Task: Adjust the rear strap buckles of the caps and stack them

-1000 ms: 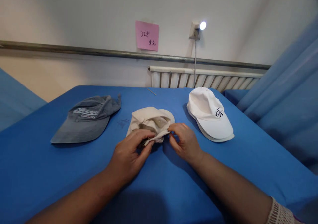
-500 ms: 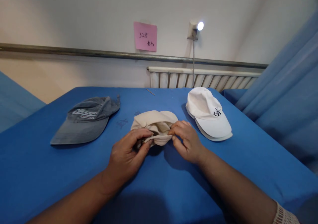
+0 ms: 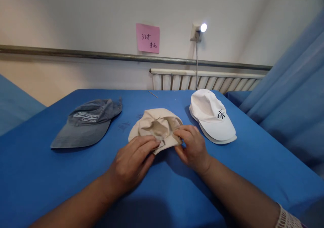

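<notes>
A beige cap point(image 3: 160, 115) lies in the middle of the blue-covered table, its back opening and strap turned toward me. My left hand point(image 3: 134, 157) pinches the strap near a small metal buckle, fingers on top and thumb beneath. On the other side, my right hand point(image 3: 191, 145) grips the cap's rear edge between fingers and thumb. To the left rests a grey-blue cap point(image 3: 87, 121) with lettering on its front, brim toward me. At the right sits a white cap point(image 3: 212, 115) with a black monogram; a second white brim shows under its own.
The blue cloth point(image 3: 63, 180) covers the table. Behind it are a white radiator point(image 3: 182, 79), a metal rail point(image 3: 108, 56) and a wall socket point(image 3: 196, 32) with a glowing light. A pink note point(image 3: 148, 38) hangs on the wall. Blue curtains point(image 3: 291, 73) flank the right side.
The beige cap has been spread and turned, so its inside and buckle now show more. My left fingers have moved over the strap; my right hand has shifted slightly along the edge.
</notes>
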Available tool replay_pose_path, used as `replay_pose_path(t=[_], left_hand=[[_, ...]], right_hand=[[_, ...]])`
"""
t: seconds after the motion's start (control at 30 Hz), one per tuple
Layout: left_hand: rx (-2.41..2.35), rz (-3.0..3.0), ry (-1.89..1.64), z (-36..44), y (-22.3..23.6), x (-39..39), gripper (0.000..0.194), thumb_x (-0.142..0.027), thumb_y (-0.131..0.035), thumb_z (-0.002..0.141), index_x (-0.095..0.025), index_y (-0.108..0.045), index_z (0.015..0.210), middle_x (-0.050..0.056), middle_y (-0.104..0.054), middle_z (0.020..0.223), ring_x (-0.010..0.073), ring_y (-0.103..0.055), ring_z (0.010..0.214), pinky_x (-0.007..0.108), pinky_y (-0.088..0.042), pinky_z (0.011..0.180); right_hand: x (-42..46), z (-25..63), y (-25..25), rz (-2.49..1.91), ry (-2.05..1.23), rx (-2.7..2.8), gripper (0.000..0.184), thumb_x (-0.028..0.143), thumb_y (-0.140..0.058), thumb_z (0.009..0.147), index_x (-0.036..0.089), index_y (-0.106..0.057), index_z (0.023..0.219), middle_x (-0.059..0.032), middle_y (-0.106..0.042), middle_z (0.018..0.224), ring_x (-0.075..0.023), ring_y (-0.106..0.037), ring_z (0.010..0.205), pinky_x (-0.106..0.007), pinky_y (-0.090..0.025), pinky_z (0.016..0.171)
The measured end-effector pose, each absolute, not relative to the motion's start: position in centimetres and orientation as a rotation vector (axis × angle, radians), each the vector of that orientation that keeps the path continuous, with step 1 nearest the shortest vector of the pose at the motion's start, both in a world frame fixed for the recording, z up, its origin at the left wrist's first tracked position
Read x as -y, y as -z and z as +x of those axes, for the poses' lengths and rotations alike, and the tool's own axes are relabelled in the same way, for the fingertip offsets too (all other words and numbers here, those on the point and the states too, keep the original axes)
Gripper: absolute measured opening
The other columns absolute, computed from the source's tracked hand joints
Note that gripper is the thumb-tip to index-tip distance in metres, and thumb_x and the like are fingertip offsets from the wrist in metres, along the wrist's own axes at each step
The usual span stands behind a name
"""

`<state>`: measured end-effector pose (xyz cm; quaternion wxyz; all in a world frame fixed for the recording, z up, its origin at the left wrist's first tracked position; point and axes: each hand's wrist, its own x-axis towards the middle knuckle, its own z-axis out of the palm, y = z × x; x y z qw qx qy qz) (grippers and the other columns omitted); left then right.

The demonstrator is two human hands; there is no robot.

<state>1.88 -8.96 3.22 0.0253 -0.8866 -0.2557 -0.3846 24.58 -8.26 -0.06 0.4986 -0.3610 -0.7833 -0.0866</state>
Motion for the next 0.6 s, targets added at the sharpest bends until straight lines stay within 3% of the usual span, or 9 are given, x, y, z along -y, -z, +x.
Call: replay_pose_path(t=[0.1,0.23,0.37,0.47,0.6], left_hand=[[0.777,-2.733,1.134,1.5,-3.2,8.5,0.023,-0.006,-0.060,0.087,-0.019,-0.061,0.106,0.009,-0.070,0.100,0.0195,-0.067,0.092,0.032,-0.056,0.082],[0.752,-2.716,1.177,1.5,-3.1,8.4,0.018,-0.005,-0.058,0.086,-0.019,-0.060,0.098,0.008,-0.068,0.094,0.0182,-0.066,0.086,0.031,-0.056,0.078],[0.686,-2.715,1.163,1.6,-2.7,8.2,0.017,-0.005,-0.060,0.085,-0.018,-0.058,0.095,0.009,-0.067,0.093,0.0183,-0.066,0.084,0.029,-0.056,0.075],[0.720,-2.689,1.146,1.4,-2.3,7.9,0.016,-0.008,-0.061,0.084,-0.019,-0.056,0.093,0.008,-0.068,0.093,0.0181,-0.067,0.084,0.028,-0.056,0.072],[0.768,-2.661,1.146,1.3,-1.9,7.6,0.013,-0.011,-0.060,0.086,-0.020,-0.054,0.092,0.006,-0.067,0.086,0.0165,-0.067,0.078,0.026,-0.055,0.068]], right_hand=[[8.4,25.0,-0.2,-0.843,0.166,1.946,0.023,0.007,-0.051,0.085,0.023,-0.052,0.102,-0.0074,-0.062,0.098,-0.0227,-0.060,0.092,-0.039,-0.045,0.081],[8.6,24.7,-0.3,-0.859,0.172,2.040,0.025,0.018,-0.057,0.084,0.020,-0.051,0.108,-0.0110,-0.062,0.105,-0.0261,-0.059,0.097,-0.041,-0.045,0.080],[8.5,24.5,0.0,-0.855,0.281,2.008,0.009,0.019,-0.053,0.087,0.020,-0.051,0.096,-0.0091,-0.062,0.089,-0.0239,-0.056,0.079,-0.036,-0.042,0.067],[8.3,24.8,0.1,-0.819,0.309,2.040,0.008,0.015,-0.051,0.084,0.021,-0.050,0.088,-0.0071,-0.061,0.081,-0.0225,-0.053,0.071,-0.035,-0.039,0.062],[8.6,25.0,-0.2,-0.812,0.272,2.060,0.017,0.015,-0.055,0.081,0.021,-0.053,0.097,-0.0080,-0.063,0.092,-0.0234,-0.058,0.082,-0.038,-0.042,0.072]])
